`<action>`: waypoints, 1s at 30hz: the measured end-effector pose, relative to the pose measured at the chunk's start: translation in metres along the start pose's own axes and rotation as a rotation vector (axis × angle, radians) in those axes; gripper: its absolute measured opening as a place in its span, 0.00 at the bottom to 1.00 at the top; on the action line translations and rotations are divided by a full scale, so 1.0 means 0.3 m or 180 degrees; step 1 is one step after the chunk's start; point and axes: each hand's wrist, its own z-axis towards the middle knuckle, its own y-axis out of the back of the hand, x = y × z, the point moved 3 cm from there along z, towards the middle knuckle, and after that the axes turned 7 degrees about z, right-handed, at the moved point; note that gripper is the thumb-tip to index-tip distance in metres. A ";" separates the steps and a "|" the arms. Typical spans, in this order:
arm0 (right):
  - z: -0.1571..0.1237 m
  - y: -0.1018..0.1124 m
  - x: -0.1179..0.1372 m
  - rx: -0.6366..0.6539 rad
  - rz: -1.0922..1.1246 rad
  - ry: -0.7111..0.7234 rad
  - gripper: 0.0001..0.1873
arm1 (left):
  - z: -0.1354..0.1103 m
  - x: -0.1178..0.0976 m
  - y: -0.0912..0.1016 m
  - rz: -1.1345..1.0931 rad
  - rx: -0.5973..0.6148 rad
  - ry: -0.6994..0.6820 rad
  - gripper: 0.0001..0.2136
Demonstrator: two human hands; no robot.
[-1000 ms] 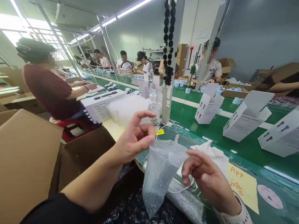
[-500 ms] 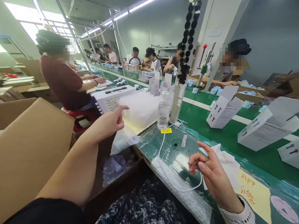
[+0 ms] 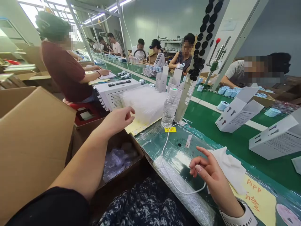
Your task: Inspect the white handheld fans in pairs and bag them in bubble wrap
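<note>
My left hand point(image 3: 119, 120) is open, fingers spread, just short of a stack of clear plastic bags point(image 3: 144, 105) lying on yellow paper point(image 3: 141, 125). My right hand point(image 3: 209, 175) is curled low over the green bench, and a white cable point(image 3: 164, 163) loops along the bench into my palm. A white cloth point(image 3: 229, 169) lies beside that hand, over a strip of bubble wrap point(image 3: 181, 186). Below the bench edge, loose clear bags point(image 3: 117, 163) lie in a cardboard box.
A plastic water bottle point(image 3: 169, 108) stands by a perforated post point(image 3: 188, 94). White cartons point(image 3: 238, 110) stand open on the green workbench. A large cardboard flap point(image 3: 35, 141) fills the left side. Several co-workers sit along the bench, one point(image 3: 66, 72) close on the left.
The clear bag that hung between my hands is gone from them, and a bag now lies in the box. My left hand has moved forward to the stack. The view has swung right.
</note>
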 end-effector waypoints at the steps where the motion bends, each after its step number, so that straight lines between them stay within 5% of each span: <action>1: 0.002 0.004 -0.003 0.0000 -0.0047 0.0002 0.28 | 0.000 -0.011 -0.006 -0.0012 0.0017 -0.0048 0.13; 11: 0.028 -0.027 -0.055 0.0136 -0.0513 -0.0290 0.22 | 0.004 -0.080 -0.026 -0.0278 -0.0247 -0.0294 0.13; 18: 0.041 -0.021 -0.039 0.0151 -0.0885 -0.0409 0.20 | 0.018 -0.216 -0.008 -0.0802 -0.0785 -0.0775 0.11; 26: 0.051 -0.035 -0.051 0.0229 -0.1293 -0.0432 0.20 | 0.023 -0.332 -0.164 -0.1030 -0.0034 -0.1297 0.09; 30: 0.062 -0.028 -0.068 0.0233 -0.1228 -0.0467 0.19 | 0.044 -0.370 -0.217 -0.1079 0.0052 -0.1399 0.07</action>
